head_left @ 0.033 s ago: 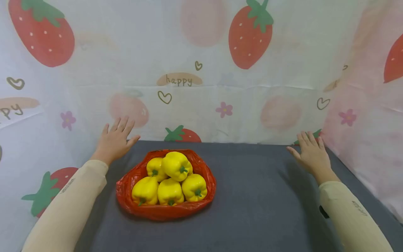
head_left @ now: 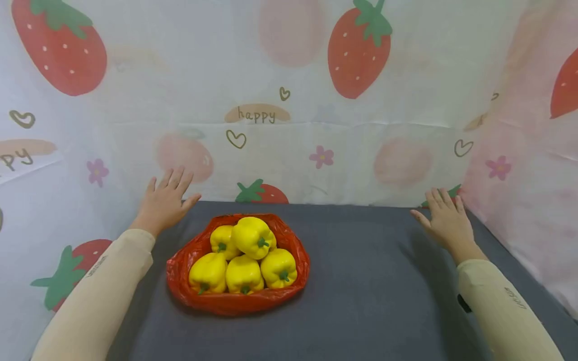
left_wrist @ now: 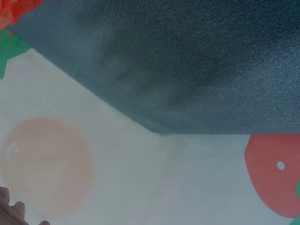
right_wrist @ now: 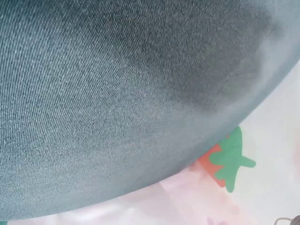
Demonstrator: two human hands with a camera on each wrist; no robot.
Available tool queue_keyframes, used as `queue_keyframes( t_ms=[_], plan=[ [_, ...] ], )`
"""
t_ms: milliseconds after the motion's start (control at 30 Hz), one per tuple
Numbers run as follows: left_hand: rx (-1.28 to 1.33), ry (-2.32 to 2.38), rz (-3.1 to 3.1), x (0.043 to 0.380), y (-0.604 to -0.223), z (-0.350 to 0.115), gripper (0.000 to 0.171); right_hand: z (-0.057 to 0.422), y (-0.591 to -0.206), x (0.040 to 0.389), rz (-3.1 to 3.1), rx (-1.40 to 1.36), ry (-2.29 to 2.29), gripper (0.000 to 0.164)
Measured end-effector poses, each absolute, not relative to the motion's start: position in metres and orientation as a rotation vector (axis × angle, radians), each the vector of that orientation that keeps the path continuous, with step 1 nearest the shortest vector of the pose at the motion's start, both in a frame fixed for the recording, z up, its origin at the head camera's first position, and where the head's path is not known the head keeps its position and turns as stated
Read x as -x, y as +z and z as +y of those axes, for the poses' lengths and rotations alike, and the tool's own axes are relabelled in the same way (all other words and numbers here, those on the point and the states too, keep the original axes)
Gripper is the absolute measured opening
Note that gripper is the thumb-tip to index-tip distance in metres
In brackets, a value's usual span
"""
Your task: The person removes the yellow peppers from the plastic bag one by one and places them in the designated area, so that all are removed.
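Observation:
Several yellow bell peppers [head_left: 244,274] with green stems are piled in a red plastic bag [head_left: 239,304], its rim rolled open, left of the middle of the dark grey table. Beyond the bag's upper left side, my left hand [head_left: 164,205] is held above the table with fingers spread, touching nothing I can see. Far off to the right, my right hand [head_left: 449,225] is likewise raised with straight fingers and holds nothing; its shadow falls on the tabletop. Only fingertips [left_wrist: 18,209] of the left hand enter the left wrist view, at the lower left corner.
A grey cloth-covered table [head_left: 361,281] spans the space between the hands. White fabric [head_left: 289,165] printed with strawberries, hearts and flowers hangs behind it and along both sides. A red edge of the bag [left_wrist: 16,9] appears in the left wrist view.

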State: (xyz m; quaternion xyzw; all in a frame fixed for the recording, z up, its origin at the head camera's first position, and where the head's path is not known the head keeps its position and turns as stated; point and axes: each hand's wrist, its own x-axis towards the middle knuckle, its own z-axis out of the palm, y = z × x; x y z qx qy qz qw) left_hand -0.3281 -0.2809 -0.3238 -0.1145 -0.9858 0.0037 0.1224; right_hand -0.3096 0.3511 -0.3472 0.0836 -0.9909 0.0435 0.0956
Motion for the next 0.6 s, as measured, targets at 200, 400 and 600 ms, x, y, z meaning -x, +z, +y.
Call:
queue_keyframes(
  t_ms=[200, 400, 600],
  plan=[
    [0.333, 0.029, -2.888, 0.327, -0.326, -0.280, 0.075, 0.346, -0.352, 0.313, -2.967, -0.262, 0.126, 0.090],
    [0.336, 0.049, -2.904, 0.327, -0.326, -0.278, 0.075, 0.338, -0.354, 0.315, -2.977, -0.281, 0.155, 0.091],
    [0.367, 0.046, -2.882, 0.326, -0.326, -0.276, 0.074, 0.332, -0.353, 0.316, -2.963, -0.307, 0.159, 0.090]
  ],
)
